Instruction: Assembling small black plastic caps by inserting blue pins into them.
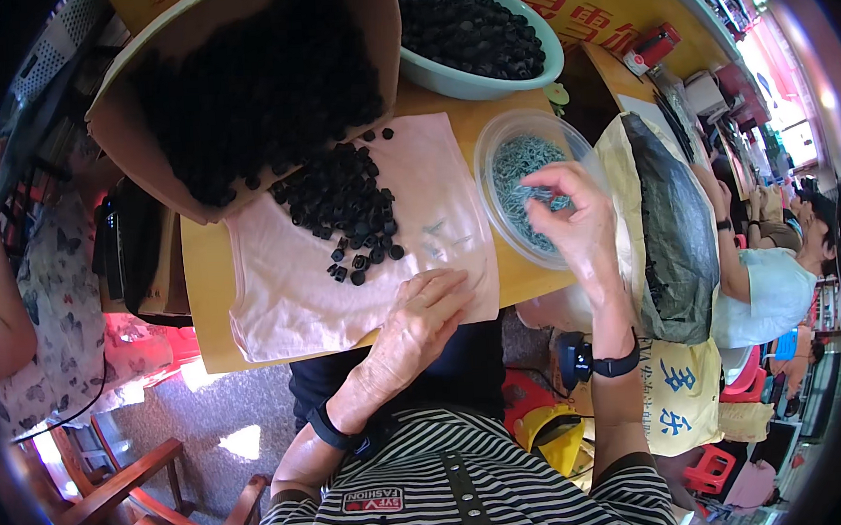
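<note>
A pink cloth [435, 176] covers part of the yellow table, with a heap of small black plastic caps [346, 205] spread on it. My left hand [423, 310] rests at the cloth's near edge, fingers pressed together and curled down. Whatever lies beneath them is hidden. Over a round clear plastic tub [490, 202] of small silvery screws [520, 157] hovers my right hand [575, 212], its thumb and forefinger curved with a gap between their tips. A few loose screws [448, 237] lie on the cloth to the right of the caps.
A large cardboard box [135, 173] of black caps tilts toward the cloth. Behind stands a pale green basin [473, 87], also full of black pieces. A dark-lined sack [676, 230] is right of the tub. Other people sit at both sides; a wooden chair [137, 482] stands lower left.
</note>
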Tool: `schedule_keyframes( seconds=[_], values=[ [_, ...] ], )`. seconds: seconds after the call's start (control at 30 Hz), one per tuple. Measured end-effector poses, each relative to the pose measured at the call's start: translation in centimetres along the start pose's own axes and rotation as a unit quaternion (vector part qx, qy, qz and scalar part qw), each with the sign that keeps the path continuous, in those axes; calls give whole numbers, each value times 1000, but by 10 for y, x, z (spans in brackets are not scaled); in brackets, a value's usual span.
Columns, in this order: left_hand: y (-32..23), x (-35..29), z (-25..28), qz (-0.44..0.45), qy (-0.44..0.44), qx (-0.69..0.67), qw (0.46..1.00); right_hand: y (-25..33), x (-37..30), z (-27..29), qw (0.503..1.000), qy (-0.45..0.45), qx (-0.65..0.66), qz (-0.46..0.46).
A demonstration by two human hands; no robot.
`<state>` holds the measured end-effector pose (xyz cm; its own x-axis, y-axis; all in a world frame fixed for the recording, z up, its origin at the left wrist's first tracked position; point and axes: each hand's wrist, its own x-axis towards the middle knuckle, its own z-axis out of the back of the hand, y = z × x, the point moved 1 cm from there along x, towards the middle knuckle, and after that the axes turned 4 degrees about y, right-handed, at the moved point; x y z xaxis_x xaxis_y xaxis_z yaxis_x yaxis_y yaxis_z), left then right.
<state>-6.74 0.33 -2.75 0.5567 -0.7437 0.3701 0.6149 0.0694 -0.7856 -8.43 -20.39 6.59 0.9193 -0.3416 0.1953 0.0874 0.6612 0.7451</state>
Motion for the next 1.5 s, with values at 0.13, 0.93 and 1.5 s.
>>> schedule_keyframes(
  seconds=[0.13, 0.93, 1.5],
  values=[
    [-2, 3, 9, 25, 8, -43, 999, 23, -5, -32, 995, 71, 63, 19],
    [-4, 3, 12, 22, 8, -84, 996, 2, 0, -71, 979, 116, 162, -44],
    [-14, -35, 72, 112, -149, -29, 982, 1, -5, -71, 991, 112, 71, 35]
  ],
)
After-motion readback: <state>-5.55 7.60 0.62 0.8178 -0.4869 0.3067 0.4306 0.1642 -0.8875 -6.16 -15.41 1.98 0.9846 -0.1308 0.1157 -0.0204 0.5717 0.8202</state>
